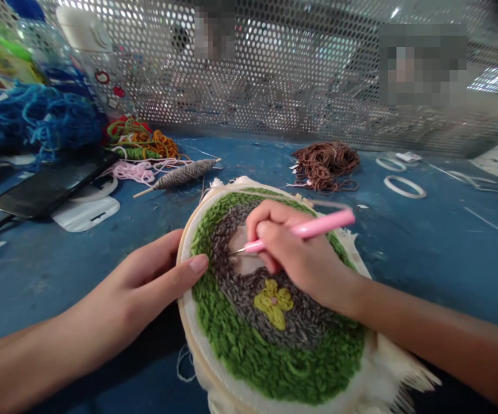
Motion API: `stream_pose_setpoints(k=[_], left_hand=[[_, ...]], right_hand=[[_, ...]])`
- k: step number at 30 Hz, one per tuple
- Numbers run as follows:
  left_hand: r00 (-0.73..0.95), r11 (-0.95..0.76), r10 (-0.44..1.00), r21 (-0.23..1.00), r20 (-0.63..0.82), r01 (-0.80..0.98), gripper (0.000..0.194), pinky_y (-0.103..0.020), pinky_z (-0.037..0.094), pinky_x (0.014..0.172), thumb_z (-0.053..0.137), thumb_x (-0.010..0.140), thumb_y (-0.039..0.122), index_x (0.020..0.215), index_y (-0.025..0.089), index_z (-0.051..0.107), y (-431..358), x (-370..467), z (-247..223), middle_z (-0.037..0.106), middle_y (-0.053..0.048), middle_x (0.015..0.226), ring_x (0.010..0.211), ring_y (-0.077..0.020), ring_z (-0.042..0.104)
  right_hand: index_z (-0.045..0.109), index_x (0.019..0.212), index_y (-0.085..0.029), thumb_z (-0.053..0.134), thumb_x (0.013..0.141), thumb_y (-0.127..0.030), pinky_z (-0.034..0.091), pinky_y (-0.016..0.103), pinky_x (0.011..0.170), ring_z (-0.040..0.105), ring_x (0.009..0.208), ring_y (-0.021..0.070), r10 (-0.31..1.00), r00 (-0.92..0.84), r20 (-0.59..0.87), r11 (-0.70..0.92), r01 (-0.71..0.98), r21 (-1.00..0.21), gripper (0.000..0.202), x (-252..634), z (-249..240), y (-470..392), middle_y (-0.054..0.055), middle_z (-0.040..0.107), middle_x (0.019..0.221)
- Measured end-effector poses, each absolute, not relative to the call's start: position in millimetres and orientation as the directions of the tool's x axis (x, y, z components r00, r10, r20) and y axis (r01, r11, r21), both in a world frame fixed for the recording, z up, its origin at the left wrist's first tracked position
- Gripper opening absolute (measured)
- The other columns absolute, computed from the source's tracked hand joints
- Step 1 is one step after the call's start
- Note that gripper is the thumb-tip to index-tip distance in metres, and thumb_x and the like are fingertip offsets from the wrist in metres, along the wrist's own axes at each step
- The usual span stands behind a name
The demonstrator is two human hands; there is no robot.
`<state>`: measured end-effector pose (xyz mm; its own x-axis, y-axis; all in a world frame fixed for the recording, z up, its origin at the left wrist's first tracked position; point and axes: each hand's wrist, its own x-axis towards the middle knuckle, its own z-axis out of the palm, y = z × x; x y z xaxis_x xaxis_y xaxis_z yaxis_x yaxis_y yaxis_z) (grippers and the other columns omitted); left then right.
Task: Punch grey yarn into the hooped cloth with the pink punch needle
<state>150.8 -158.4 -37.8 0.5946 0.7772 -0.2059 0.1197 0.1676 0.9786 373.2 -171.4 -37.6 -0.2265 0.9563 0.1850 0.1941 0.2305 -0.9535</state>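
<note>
My left hand (154, 276) grips the left rim of a round embroidery hoop (188, 230), thumb on top of the fabric and fingers hidden beneath. My right hand (283, 241) is closed around a pink punch needle (322, 224), its metal tip touching the fabric at the inner edge of the grey stitching. Pale yarn trails from the handle's back end. The hooped fabric (242, 264) carries a green looped outer ring (227, 328), a dark grey inner area (249, 310) and a yellow flower (274, 302). A bare patch shows near the needle.
Behind the hoop lie a brown yarn bundle (326, 164) and a stick wound with grey yarn (186, 174). On the left are blue yarn (37, 118), a black phone (53, 181) and bottles. White rings (404, 187) lie right. A perforated metal panel (249, 86) stands behind.
</note>
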Motion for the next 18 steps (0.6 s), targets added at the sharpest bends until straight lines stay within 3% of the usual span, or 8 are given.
stream_pose_setpoints(k=[2, 4, 9, 11, 14, 18], left_hand=[[0.609, 0.163, 0.769, 0.981, -0.193, 0.105, 0.031, -0.014, 0.056, 0.08, 0.065, 0.094, 0.028, 0.125, 0.029, 0.064, -158.6, 151.0, -36.5, 0.071, 0.009, 0.129, 0.092, -0.0117, 0.07], [0.619, 0.172, 0.761, 0.981, -0.193, 0.095, 0.035, -0.014, 0.056, 0.081, 0.067, 0.092, 0.025, 0.126, 0.029, 0.064, -159.1, 150.8, -35.2, 0.071, 0.008, 0.127, 0.097, -0.0141, 0.07], [0.609, 0.206, 0.761, 0.974, -0.223, 0.098, 0.043, -0.018, 0.056, 0.085, 0.07, 0.088, 0.026, 0.131, 0.029, 0.063, -160.8, 151.8, -32.8, 0.075, 0.005, 0.12, 0.112, -0.0227, 0.067], [0.605, 0.193, 0.765, 0.975, -0.219, 0.108, 0.044, -0.019, 0.057, 0.085, 0.07, 0.089, 0.027, 0.132, 0.029, 0.063, -161.0, 152.4, -32.0, 0.075, 0.005, 0.119, 0.114, -0.025, 0.066], [0.605, 0.148, 0.771, 0.98, -0.199, 0.133, 0.042, -0.021, 0.058, 0.083, 0.07, 0.089, 0.028, 0.131, 0.029, 0.064, -160.9, 151.0, -31.2, 0.076, 0.005, 0.117, 0.107, -0.0246, 0.069], [0.606, 0.08, 0.777, 0.981, -0.173, 0.177, 0.038, -0.022, 0.059, 0.077, 0.072, 0.087, 0.028, 0.124, 0.031, 0.068, -160.5, 147.9, -32.0, 0.076, 0.005, 0.115, 0.094, -0.0225, 0.071]], right_hand=[[0.06, 0.085, -0.02, 0.053, 0.089, -0.022, 0.033, 0.023, 0.051, 0.047, 0.054, 0.009, 0.913, -0.359, 0.193, 0.331, 0.376, -0.866, 0.008, 369.5, -35.5, -175.3, -0.005, 0.057, 0.064], [0.062, 0.088, -0.021, 0.055, 0.089, -0.022, 0.034, 0.023, 0.054, 0.049, 0.058, 0.0094, 0.891, -0.409, 0.195, 0.378, 0.433, -0.818, 0.007, 367.8, -35.3, -176.0, -0.004, 0.058, 0.069], [0.055, 0.071, -0.019, 0.046, 0.087, -0.017, 0.028, 0.021, 0.042, 0.038, 0.043, 0.0073, 0.965, -0.143, 0.218, 0.226, 0.042, -0.973, 0.019, 374.4, -41.2, -168.5, -0.007, 0.046, 0.05], [0.054, 0.069, -0.02, 0.042, 0.086, -0.016, 0.025, 0.022, 0.04, 0.033, 0.039, 0.0072, 0.975, -0.062, 0.213, 0.213, 0.002, -0.977, 0.021, 376.2, -42.2, -167.1, -0.009, 0.041, 0.044], [0.056, 0.074, -0.02, 0.046, 0.089, -0.018, 0.032, 0.022, 0.046, 0.043, 0.047, 0.0081, 0.962, -0.138, 0.234, 0.253, 0.144, -0.957, 0.019, 373.6, -39.6, -169.8, -0.006, 0.05, 0.052], [0.063, 0.086, -0.021, 0.055, 0.089, -0.02, 0.038, 0.024, 0.059, 0.053, 0.063, 0.0103, 0.878, -0.391, 0.276, 0.432, 0.399, -0.809, 0.009, 368.1, -34.7, -175.8, -0.003, 0.061, 0.072]])
